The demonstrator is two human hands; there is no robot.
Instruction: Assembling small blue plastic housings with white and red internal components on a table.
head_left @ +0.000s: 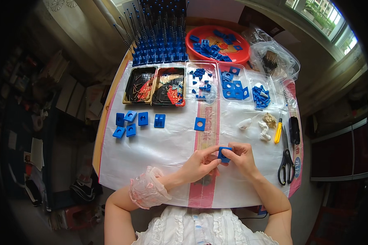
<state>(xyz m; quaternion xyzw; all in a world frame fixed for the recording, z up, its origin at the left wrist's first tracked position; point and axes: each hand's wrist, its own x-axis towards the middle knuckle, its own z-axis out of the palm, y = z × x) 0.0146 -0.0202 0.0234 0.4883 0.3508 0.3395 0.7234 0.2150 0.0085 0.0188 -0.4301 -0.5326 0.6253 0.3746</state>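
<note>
Over the near middle of the table, a small blue square plastic part (224,154) is held between my two hands. My left hand (201,163) pinches it from the left with thumb and fingers. From the right, my right hand (240,157) grips it, the thumb lying across its face and hiding part of it. Just beyond the hands a flat blue square plate with a round hole (200,124) lies on the white sheet. Further left are several blue block-shaped parts (131,116), and a double-ridged blue part (160,121) sits beside them.
Black trays (140,85) hold small metal pieces; clear trays (233,98) hold blue parts. Behind them stand a rack of blue pieces with springs and rods (159,51) and a red basin (243,57). A yellow-handled tool (278,132) and scissors (286,163) lie at right.
</note>
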